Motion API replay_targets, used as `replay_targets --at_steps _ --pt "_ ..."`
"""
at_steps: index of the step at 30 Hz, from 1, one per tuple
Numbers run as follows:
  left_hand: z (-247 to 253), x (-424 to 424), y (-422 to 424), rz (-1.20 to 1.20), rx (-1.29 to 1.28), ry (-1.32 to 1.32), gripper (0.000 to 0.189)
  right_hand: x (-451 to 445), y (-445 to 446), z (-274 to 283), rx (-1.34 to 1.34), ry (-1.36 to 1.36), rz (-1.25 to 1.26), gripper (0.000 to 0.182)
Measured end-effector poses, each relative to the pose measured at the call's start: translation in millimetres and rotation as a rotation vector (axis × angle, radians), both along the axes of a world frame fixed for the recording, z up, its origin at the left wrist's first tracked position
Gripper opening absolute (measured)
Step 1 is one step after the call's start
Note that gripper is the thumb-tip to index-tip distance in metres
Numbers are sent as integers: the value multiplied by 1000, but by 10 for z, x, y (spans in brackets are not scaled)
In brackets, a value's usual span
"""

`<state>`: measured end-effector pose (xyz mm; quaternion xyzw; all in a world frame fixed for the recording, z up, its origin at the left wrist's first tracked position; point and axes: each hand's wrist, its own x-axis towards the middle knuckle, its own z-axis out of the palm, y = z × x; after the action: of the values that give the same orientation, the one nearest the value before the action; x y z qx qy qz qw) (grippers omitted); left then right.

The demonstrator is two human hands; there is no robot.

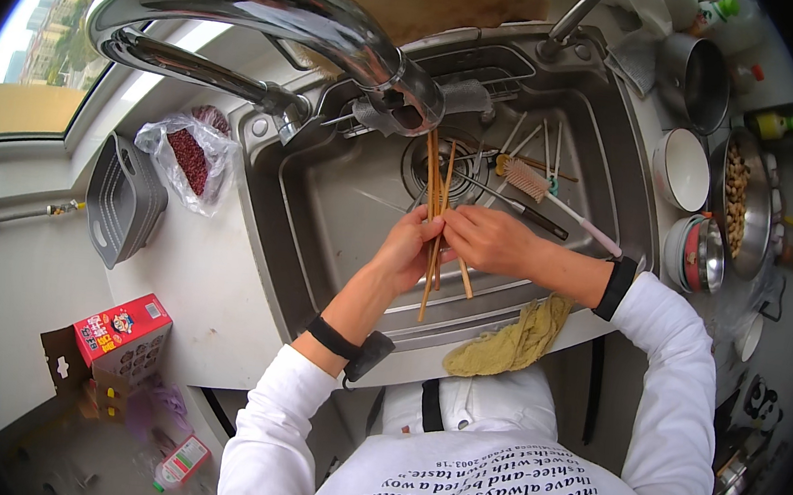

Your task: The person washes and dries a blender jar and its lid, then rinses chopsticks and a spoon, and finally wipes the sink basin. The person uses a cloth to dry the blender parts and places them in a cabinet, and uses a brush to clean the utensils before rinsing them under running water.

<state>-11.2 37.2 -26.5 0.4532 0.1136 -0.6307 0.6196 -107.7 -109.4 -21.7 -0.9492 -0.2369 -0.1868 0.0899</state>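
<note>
Over the stainless steel sink (pixel 352 222), my left hand (pixel 403 248) grips a small bundle of wooden chopsticks (pixel 435 183). My right hand (pixel 490 241) meets it from the other side, its fingers closed on the same chopsticks. The bundle points away from me, its far ends just below the mouth of the chrome faucet (pixel 411 91); no water stream is visible. Beyond my hands, a bottle brush with pink bristles (pixel 526 180), a long utensil with a black handle (pixel 546 221) and several thin sticks lie around the drain.
A yellow cloth (pixel 509 341) drapes over the sink's front edge. To the left are a bag of red beans (pixel 188 159), a grey collapsible basket (pixel 122 199) and a red box (pixel 124 325). Bowls (pixel 683 168) and a pan of peanuts (pixel 749 231) line the right.
</note>
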Motion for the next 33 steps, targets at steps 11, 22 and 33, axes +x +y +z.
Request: replay_targets --at_steps 11,22,33 --pt "15 -30 -5 -48 -97 -120 22 -189 -92 656 341 113 -384 27" --pt "299 -132 -15 -335 -219 -373 25 86 -1080 775 1246 677 -707 25" --pt "14 -84 7 -112 -71 24 15 -290 -781 1408 431 -422 -799 12"
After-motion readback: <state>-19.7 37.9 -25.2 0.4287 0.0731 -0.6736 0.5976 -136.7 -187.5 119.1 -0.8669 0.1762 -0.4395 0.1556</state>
